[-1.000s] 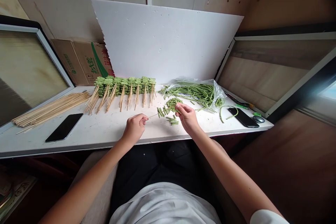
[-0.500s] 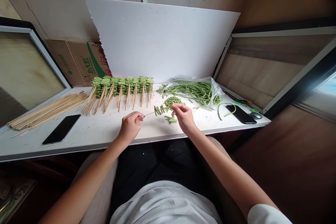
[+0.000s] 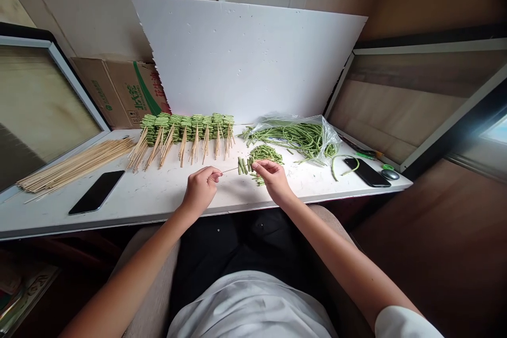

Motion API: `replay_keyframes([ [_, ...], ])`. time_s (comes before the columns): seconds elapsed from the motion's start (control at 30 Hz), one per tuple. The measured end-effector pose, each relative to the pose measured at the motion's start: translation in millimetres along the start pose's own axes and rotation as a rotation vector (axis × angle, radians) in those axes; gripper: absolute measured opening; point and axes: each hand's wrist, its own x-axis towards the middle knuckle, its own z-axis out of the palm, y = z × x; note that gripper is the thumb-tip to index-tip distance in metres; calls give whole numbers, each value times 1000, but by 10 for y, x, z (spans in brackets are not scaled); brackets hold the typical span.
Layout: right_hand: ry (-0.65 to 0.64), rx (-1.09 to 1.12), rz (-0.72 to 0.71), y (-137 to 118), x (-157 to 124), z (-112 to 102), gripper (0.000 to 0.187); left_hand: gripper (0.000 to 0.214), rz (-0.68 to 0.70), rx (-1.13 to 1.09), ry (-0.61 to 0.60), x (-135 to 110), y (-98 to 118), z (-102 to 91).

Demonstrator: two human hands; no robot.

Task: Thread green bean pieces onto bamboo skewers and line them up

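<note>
**What is laid out on the white table [image 3: 158, 200]?**

A white foam board [image 3: 245, 58] is propped at the table's back edge, and everything is placed by it. A cardboard carton [image 3: 122, 92] is stood to the left of the board. Rows of skewered green bean pieces [image 3: 186, 129] are lined up at the board's foot, and a loose bundle of bamboo skewers [image 3: 75, 166] is laid farther left of it, with a black smartphone [image 3: 96, 193] nearer the front edge. To the right of the board's foot, a plastic bag of long green beans [image 3: 293, 140] is lying open, and a second smartphone [image 3: 366, 171] is placed beyond the bag.

**Where is the work being done?**

In front of the board's middle. A small heap of cut bean pieces [image 3: 266, 154] is lying there, and a thin bamboo skewer [image 3: 229, 170] is held across the space just before it.

**How is the grip?**

The skewer is pinched by the left hand [image 3: 200, 190], its fingers [image 3: 213, 173] pressed together. The right hand [image 3: 273, 179] is curved in at the skewer's far end; whether a bean piece is pinched by it cannot be told.

**What step is judged to be in hand?**

Threading of the cut pieces appears to be in hand; firm seating of a piece on the skewer is called for.
</note>
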Motion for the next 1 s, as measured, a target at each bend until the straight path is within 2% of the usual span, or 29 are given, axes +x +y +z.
replay_keyframes([
  [0.33,18,-102,64,19,-49,50,41,27,-1,-1,-20,4,-43,27],
  [0.5,-69,-186,71,-84,36,-61,42,25,-52,21,-51,23,-79,9],
  [0.6,-175,-408,-63,-115,173,-261,36,24,-85,39,-59,53,-121,-18],
  [0.7,-239,-804,-271,-52,291,-475,20,24,-112,43,-81,74,-159,-31],
  [0.8,-318,-1073,-346,52,327,-600,15,23,-121,38,-100,73,-183,-21],
  [0.9,-391,-1195,-382,112,308,-618,17,24,-116,30,-103,63,-197,-6],
  [1.0,-394,-1213,-413,113,289,-582,20,23,-110,22,-105,59,-202,-2],
])
